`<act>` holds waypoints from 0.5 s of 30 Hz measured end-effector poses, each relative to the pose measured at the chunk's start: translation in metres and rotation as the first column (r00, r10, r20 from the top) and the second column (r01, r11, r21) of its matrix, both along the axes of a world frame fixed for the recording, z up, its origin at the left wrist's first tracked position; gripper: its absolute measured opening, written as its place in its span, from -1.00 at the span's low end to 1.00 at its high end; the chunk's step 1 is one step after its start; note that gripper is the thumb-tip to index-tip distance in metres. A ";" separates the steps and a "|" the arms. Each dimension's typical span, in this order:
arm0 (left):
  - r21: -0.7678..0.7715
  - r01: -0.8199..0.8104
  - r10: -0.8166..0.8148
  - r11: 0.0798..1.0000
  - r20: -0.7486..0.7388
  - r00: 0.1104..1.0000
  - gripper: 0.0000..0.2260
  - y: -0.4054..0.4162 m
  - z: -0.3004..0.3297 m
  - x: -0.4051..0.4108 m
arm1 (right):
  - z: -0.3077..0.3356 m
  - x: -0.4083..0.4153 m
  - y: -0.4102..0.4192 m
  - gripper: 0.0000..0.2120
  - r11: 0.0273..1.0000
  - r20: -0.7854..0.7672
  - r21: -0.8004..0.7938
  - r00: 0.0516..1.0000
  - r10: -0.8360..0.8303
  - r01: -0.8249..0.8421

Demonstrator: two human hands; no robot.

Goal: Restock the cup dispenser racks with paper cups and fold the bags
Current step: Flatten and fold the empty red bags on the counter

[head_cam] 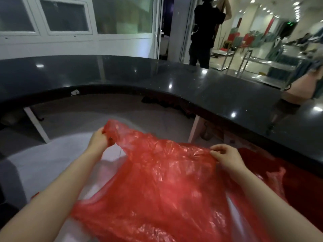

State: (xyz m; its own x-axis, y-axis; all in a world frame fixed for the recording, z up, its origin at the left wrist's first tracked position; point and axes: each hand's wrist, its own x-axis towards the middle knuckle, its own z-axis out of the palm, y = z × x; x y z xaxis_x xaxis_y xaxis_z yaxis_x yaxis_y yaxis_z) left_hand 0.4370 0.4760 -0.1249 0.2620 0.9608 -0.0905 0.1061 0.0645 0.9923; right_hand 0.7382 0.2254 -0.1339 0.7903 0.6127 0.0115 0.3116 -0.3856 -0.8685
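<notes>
One red plastic bag (162, 180) was in hand, spread out between both hands and hanging slack toward the wearer. The film was thin, translucent and heavily crinkled, with glare patches across its middle. The left hand (97, 142) gripped the far left corner of the bag, its fingers (100, 132) curled round a bunched tip of plastic that stood up just above the knuckles. The right hand (227, 156) pinched the far right edge of the bag, with fingers (215, 151) closed narrowly on the film and the thumb side turned inward. Between the two sets of fingers the top edge of the bag ran taut but wrinkled; below them the material sagged and widened over both forearms. A second mass of red plastic (272, 172) lay just right of the right hand; whether it was part of the same bag could not be told. Beneath and left of the left fingers lay a pale, whitish sheet or surface (57, 159), blurred. Beyond both hands a dark, glossy curved counter (209, 88) swept from left to right, reflecting ceiling lights. Under its overhang a white support panel (37, 124) stood well left of the left fingers. Farther off, a person in black clothing (204, 32) stood near a doorway, and red chairs (246, 40) were visible in the bright hall.
</notes>
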 end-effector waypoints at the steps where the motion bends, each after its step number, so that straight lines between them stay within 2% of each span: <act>1: -0.056 -0.063 0.064 0.996 0.024 0.998 -0.77 0.011 -0.003 -0.004 | -0.001 0.007 -0.007 -0.90 0.998 -0.032 0.003 0.998 -0.055 0.055; 4: -0.268 -0.238 0.286 0.934 0.156 0.945 -0.81 0.043 -0.006 -0.015 | -0.010 0.022 -0.024 -0.87 0.955 -0.038 -0.095 0.958 -0.285 0.281; 6: -0.260 -0.296 0.334 0.919 0.114 0.936 -0.80 0.060 -0.009 -0.021 | -0.013 0.026 -0.027 -0.85 0.910 -0.026 -0.146 0.918 -0.395 0.388; 11: -0.221 -0.363 0.382 0.905 0.051 0.923 -0.73 0.086 -0.008 -0.034 | -0.012 0.018 -0.016 -0.70 0.900 -0.146 -0.091 0.888 -0.436 0.427; 15: -0.227 -0.344 0.347 0.911 -0.030 0.937 -0.66 0.092 -0.001 -0.044 | -0.013 0.015 -0.010 -0.76 0.878 -0.350 0.038 0.829 -0.436 0.478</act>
State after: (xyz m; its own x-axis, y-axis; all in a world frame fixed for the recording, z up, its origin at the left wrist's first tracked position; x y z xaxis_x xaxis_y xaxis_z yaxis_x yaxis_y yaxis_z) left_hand 0.3929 0.5676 -0.1256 -0.0806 0.9461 -0.3137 0.0260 0.3166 0.9482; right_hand 0.7534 0.2152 -0.1468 0.9511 0.1907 -0.2431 -0.1789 -0.3016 -0.9365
